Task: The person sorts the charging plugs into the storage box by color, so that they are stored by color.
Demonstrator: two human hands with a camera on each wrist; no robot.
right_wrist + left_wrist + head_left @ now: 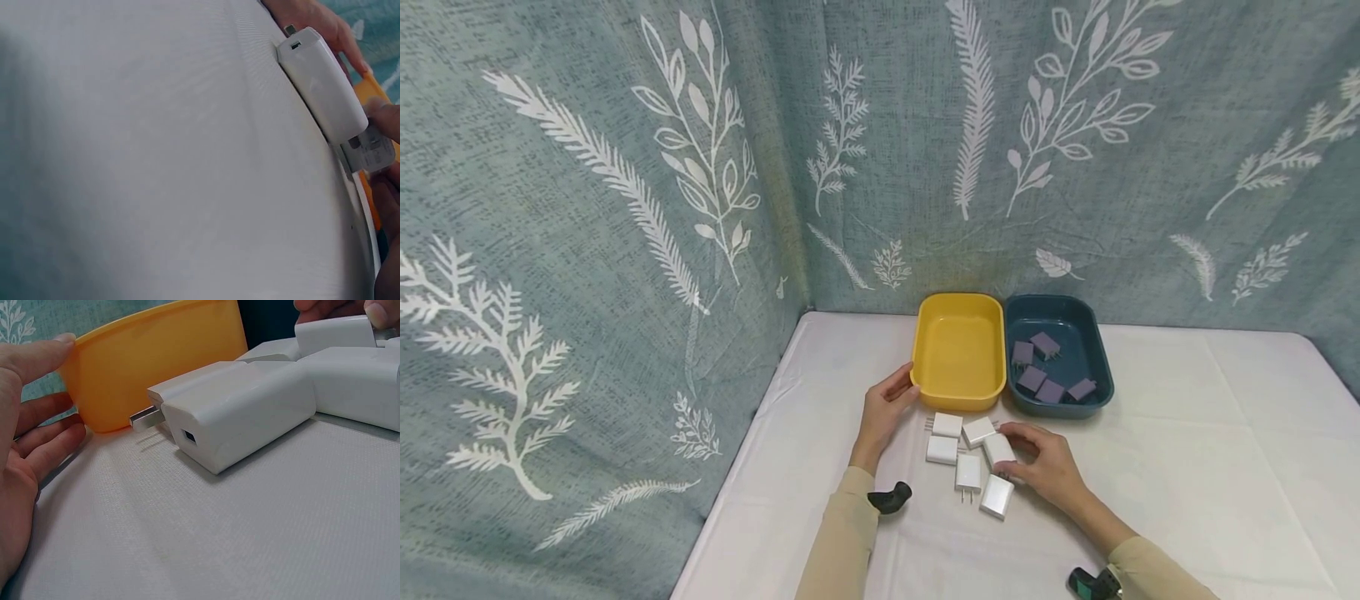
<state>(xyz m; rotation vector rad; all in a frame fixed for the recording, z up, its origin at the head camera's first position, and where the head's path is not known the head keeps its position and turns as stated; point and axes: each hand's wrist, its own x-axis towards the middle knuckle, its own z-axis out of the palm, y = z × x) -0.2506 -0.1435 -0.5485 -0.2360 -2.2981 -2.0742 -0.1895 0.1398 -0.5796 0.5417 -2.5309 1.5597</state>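
Observation:
My left hand [883,412] rests against the near left corner of a yellow plastic bin [958,402], its thumb and fingertips touching the outer wall. In the left wrist view those fingers look relaxed. With thumb and fingers, my right hand [1043,462] pinches a white USB charger [998,450] by its two ends. Around it, several more white chargers [967,472] lie on the table in front of the bin, some with metal prongs showing. The right wrist view catches the held charger [377,151] partly behind the fingers.
A dark blue bin [1071,312] stands right beside the yellow one and holds several purple chargers [1032,379]. White cloth [1195,467] covers the table. Patterned teal curtains [910,167] hang behind and at the left.

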